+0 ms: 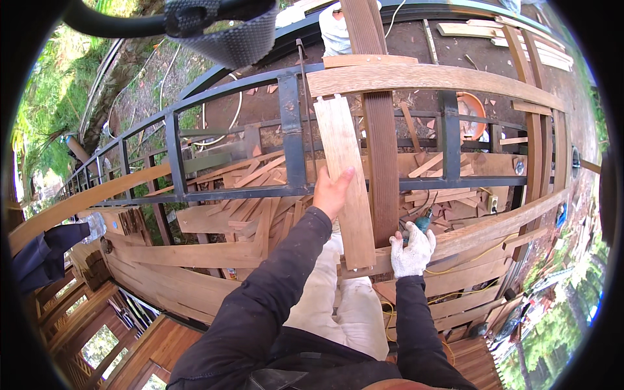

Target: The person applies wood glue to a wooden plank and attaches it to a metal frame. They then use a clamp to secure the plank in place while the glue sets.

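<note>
My bare left hand (333,192) is closed around a short light-brown board (346,214), thumb on its upper face. The board lies lengthwise away from me, its notched far end by a curved wooden rail (429,79) and its near end over another long rail (494,224). My right hand (413,251), in a white glove, is at that nearer rail, just right of the board. Its fingers are bent and apart, with nothing visible between them. A teal tool (424,221) shows just beyond the fingertips; whether they touch it is unclear.
A dark metal frame (292,130) crosses ahead, beside a brown upright post (382,156). Wood offcuts (260,214) pile below, with an orange tub (472,116) beyond. A yellow cord (468,263) trails at right. Another person (335,31) is partly visible behind the post.
</note>
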